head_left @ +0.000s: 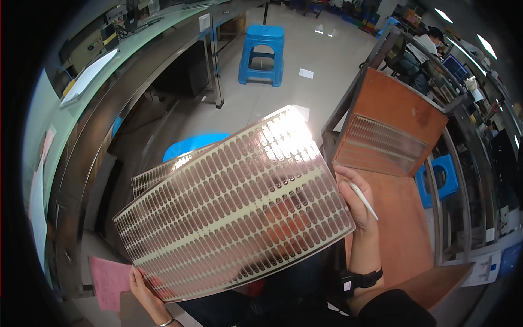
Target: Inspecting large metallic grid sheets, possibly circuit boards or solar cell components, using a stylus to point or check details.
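A large copper-coloured circuit board panel (pixel 234 204), covered with rows of small oblong patterns, is held up tilted in front of me. My left hand (pixel 143 288) is closed on its lower left corner, the fingers partly hidden by the panel. At the right edge, my right hand (pixel 357 196) grips the panel and also keeps a slim white pen-like stick (pixel 364 201) between its fingers. Bright glare covers the panel's upper right corner. Behind it, a second similar panel (pixel 146 182) shows partly, above a blue stool (pixel 196 143).
To my right stands a reddish-brown board stand (pixel 389 218) with another patterned panel (pixel 384 143) leaning on its upright back. A metal-framed workbench (pixel 158 68) runs along the left. Blue stools (pixel 264 41) stand ahead and right. Pink paper (pixel 111 280) lies low left. A person (pixel 422 52) sits far right.
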### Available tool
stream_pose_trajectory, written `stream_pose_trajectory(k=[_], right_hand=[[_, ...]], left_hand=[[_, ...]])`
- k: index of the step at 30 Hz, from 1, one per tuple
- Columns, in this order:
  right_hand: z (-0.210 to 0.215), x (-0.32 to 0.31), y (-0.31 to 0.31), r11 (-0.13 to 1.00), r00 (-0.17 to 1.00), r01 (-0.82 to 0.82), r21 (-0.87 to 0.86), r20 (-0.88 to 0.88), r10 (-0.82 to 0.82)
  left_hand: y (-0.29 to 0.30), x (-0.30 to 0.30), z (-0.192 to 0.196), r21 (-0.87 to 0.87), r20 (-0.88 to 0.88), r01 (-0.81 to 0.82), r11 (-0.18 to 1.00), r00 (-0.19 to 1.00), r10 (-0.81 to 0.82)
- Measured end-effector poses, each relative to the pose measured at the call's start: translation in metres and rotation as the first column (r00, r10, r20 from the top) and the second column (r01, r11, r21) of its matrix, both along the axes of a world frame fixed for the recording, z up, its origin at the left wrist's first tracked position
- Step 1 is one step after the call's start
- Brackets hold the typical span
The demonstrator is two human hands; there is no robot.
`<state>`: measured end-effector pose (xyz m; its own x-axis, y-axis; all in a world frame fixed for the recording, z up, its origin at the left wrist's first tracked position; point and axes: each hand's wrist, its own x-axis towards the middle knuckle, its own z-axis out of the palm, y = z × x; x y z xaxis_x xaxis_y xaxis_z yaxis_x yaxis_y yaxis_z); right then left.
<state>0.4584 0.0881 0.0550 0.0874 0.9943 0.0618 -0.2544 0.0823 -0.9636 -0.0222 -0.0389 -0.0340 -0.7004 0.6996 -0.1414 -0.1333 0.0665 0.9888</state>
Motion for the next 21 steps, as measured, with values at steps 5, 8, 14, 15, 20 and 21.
stream_pose_trajectory(k=[5, 8, 14, 15, 20, 21], right_hand=[[0.007, -0.004, 0.001, 0.998, 0.998, -0.056, -0.002, -0.011, 0.056], [0.006, -0.002, -0.001, 0.998, 0.998, -0.065, -0.017, 0.018, 0.065], [-0.003, 0.005, -0.003, 0.986, 0.991, -0.132, -0.106, -0.016, 0.131], [-0.007, 0.012, -0.004, 0.993, 0.990, -0.110, -0.030, 0.089, 0.112], [-0.012, 0.021, 0.004, 0.966, 0.972, 0.078, 0.248, 0.196, -0.128], [-0.009, 0.015, 0.010, 0.975, 0.993, 0.097, 0.201, 0.051, -0.109]], left_hand=[[0.004, 0.011, 0.011, 0.025, -0.007, -0.058, 0.998, 0.998, 0.058], [0.002, 0.014, 0.020, -0.004, 0.001, -0.032, 0.999, 0.999, 0.032], [-0.004, 0.009, 0.012, 0.069, 0.032, -0.075, 0.995, 0.997, 0.073], [-0.006, 0.005, 0.013, 0.136, 0.052, -0.041, 0.990, 0.998, 0.034], [-0.006, 0.013, 0.035, 0.321, -0.016, 0.014, 0.947, 1.000, -0.010], [-0.002, 0.017, 0.044, 0.386, -0.009, 0.014, 0.923, 1.000, -0.011]])
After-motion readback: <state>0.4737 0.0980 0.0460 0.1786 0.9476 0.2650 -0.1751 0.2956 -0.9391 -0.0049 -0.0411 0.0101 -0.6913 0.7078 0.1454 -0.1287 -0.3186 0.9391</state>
